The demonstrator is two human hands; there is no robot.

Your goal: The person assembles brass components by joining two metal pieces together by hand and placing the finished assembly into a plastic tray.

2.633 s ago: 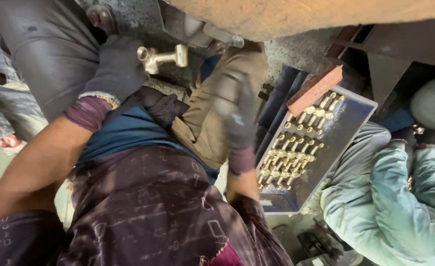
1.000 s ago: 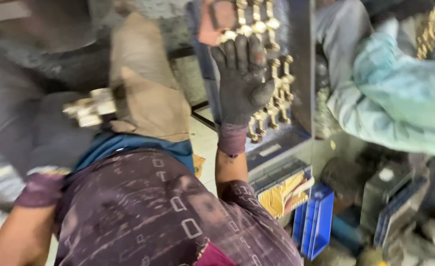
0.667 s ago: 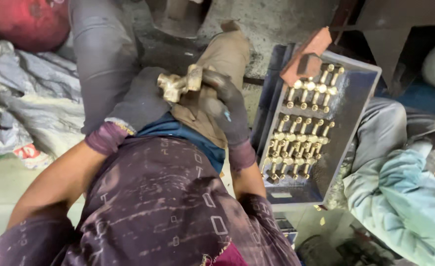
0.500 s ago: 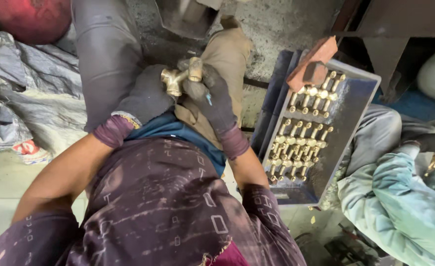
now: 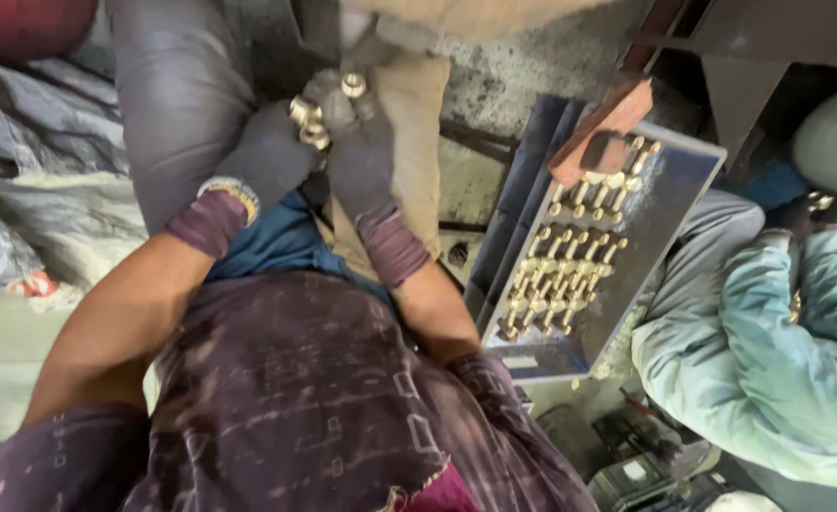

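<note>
- Brass fitting (image 5: 316, 121) sits up near the top of the view, held between both gloved hands, in front of the person's knee and the tan cloth (image 5: 416, 142) draped there.
- Left hand (image 5: 266, 161), in a dark grey glove with a purple cuff, has its fingers closed around the lower end of the fitting.
- Right hand (image 5: 361, 152), gloved the same way, has its fingers wrapped over the upper end, where a round brass opening (image 5: 353, 85) shows above the glove.
- A second ago the right hand was spread open over the tray with only the left holding the fitting; since then it has come across and joined the left, and the pair has risen a little higher, so the piece is now gripped from both sides.
- Tray (image 5: 670, 204), blue-grey metal, lies well apart to the right, carrying rows of similar brass fittings (image 5: 556, 270), with a reddish block (image 5: 600, 133) resting on its far end.
- Another person in a pale green sleeve (image 5: 779, 360) works at the right edge, apart from these hands.
</note>
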